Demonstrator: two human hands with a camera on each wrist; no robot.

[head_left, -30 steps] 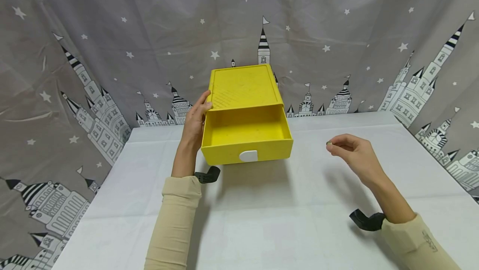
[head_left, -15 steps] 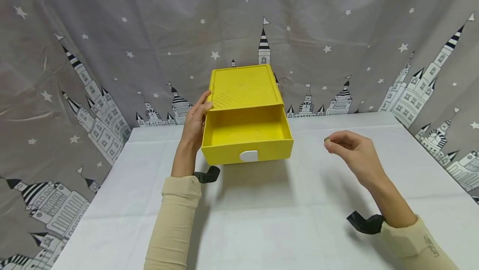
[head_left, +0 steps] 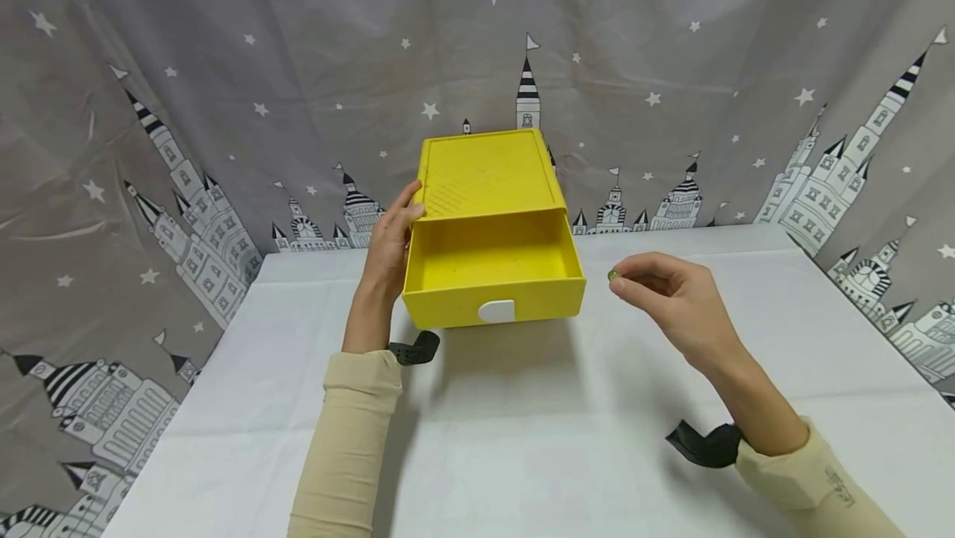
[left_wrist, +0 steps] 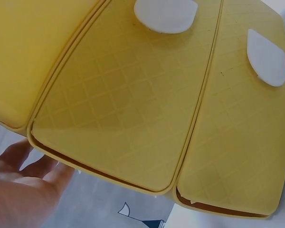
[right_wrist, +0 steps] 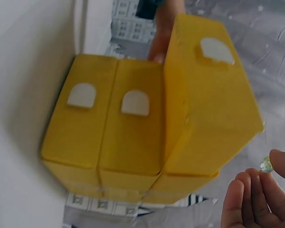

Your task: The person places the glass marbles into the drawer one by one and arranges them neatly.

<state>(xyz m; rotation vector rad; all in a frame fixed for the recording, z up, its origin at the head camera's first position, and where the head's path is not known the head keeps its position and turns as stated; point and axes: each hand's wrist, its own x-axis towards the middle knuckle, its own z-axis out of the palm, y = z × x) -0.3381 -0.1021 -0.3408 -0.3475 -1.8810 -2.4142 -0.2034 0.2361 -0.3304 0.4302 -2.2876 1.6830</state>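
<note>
A yellow drawer box (head_left: 488, 177) stands at the back of the white table (head_left: 522, 430). Its top drawer (head_left: 492, 281) is pulled out, with a white handle tab (head_left: 496, 311) on the front, and looks bare inside. My left hand (head_left: 390, 244) rests against the box's left side, thumb on its top edge, fingers straight. My right hand (head_left: 667, 293) hovers just right of the open drawer and pinches a small greenish bead (head_left: 613, 274) between thumb and fingertip; the bead (right_wrist: 266, 164) also shows in the right wrist view. That view shows the box (right_wrist: 147, 128) has three drawers.
A grey curtain (head_left: 224, 90) printed with stars and castles hangs close behind the table and around its sides. Black wrist straps (head_left: 705, 445) sit at both cuffs. White tabletop stretches in front of the box.
My right hand has carried the bead leftward, from well right of the drawer to close beside its right front corner. The left hand and box have stayed put.
</note>
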